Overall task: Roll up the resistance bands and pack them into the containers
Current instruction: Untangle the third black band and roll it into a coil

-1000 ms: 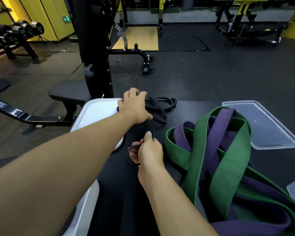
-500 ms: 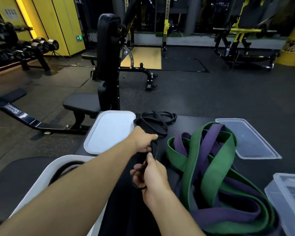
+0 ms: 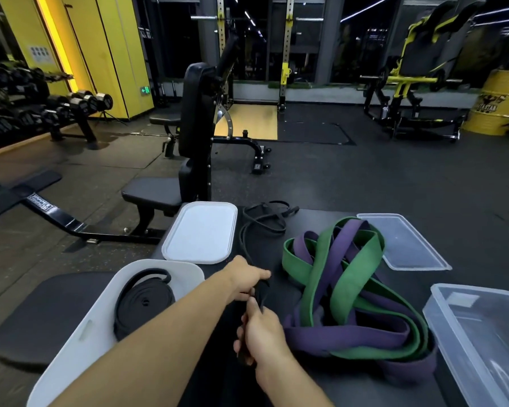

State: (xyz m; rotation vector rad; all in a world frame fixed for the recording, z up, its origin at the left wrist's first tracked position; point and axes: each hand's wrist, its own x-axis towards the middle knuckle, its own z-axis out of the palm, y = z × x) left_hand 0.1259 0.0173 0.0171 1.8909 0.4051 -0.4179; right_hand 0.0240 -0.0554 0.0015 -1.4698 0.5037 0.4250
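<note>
My left hand (image 3: 245, 279) and right hand (image 3: 262, 330) sit close together, one just ahead of the other, both curled tight round the near end of the thin black band (image 3: 263, 221). The left fingers wrap the strand in front and the right fist clamps the part nearest me, so neither hand is free. From my left hand the band trails over the dark surface to a loose tangle well ahead. I judge it light, limp and rubbery, a little grippy, and likely to stretch and spring back if pulled. The coil is best started flat at the end in my right fist while the left feeds slack under light tension. Just left of my left forearm a rolled black band (image 3: 143, 302) already lies in the white container (image 3: 80, 342). To the right of both hands the green band (image 3: 318, 277) and purple band (image 3: 347, 337) lie tangled together, wider and probably heavier and stiffer to roll. Beyond them stands the clear container (image 3: 445, 327).
</note>
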